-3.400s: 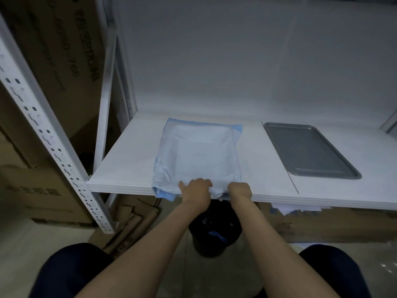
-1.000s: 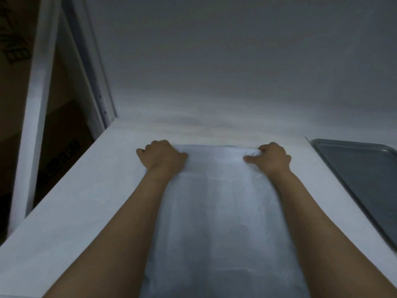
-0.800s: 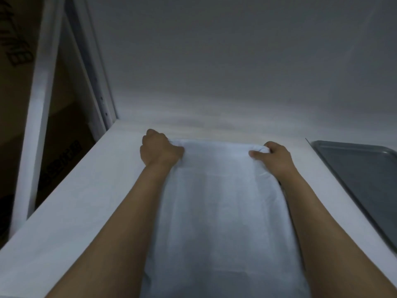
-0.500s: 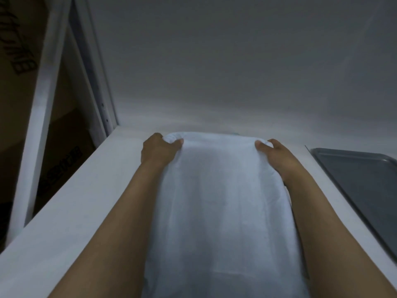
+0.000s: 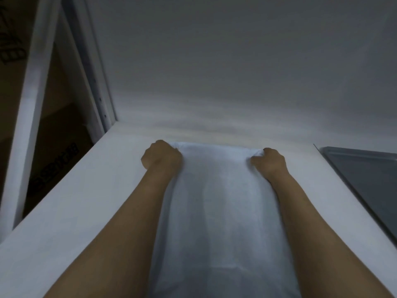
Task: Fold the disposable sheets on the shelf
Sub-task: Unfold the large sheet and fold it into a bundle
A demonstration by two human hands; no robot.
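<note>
Fingers of the left hand and right hand clench the sheet's far corners. The grip likely steadies a fold on the shelf.

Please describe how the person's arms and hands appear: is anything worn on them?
Both forearms are bare up to the picture's lower edge: no sleeves show. The left hand and the right hand show no gloves, rings, watch or bracelet. The dim picture could hide small details.

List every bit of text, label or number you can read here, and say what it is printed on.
No text can be read.
Dark print on the upper box: cut off and blurred.
Dark print on the lower box: blurred.
Sheet, shelf, tray: no print visible.
</note>
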